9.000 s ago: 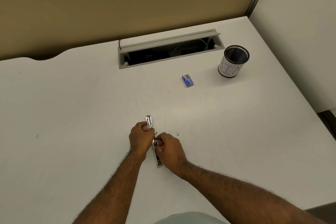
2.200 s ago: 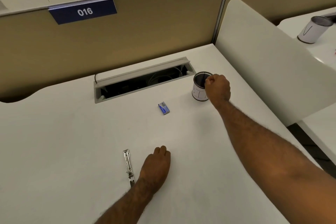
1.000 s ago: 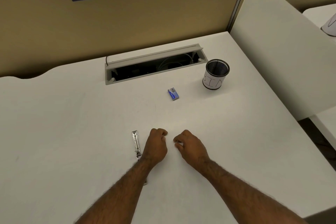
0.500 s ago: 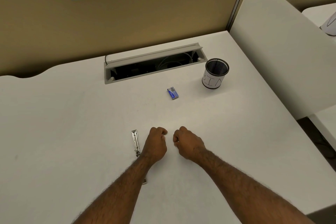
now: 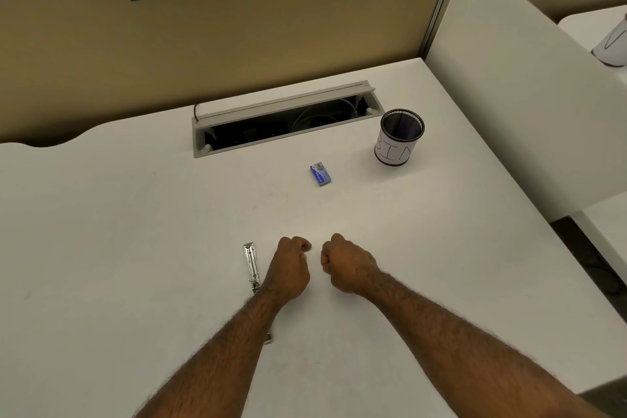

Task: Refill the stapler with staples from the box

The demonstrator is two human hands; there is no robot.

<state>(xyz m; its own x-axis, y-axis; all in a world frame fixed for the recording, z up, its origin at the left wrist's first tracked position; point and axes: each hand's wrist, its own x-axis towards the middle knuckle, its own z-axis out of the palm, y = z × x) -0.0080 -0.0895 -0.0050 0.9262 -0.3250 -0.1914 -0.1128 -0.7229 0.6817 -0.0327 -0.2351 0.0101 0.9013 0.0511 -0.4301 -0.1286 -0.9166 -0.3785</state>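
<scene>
Silvery metal stapler (image 5: pixel 251 266), opened out flat on the white desk (image 5: pixel 101 231), lies just beside the left hand (image 5: pixel 288 268), its long axis running away from the person and partly hidden under that forearm. Both the left hand and the right hand (image 5: pixel 346 265) rest as loose fists, apparently holding nothing. Farther ahead, the small blue staple box (image 5: pixel 320 174) sits slightly toward the right hand's side, so that hand probably has the easier reach.

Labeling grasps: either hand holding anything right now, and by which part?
Cannot tell. Left hand and right hand are loose fists on the desk; nothing shows in them. Stapler and staple box lie untouched.
</scene>
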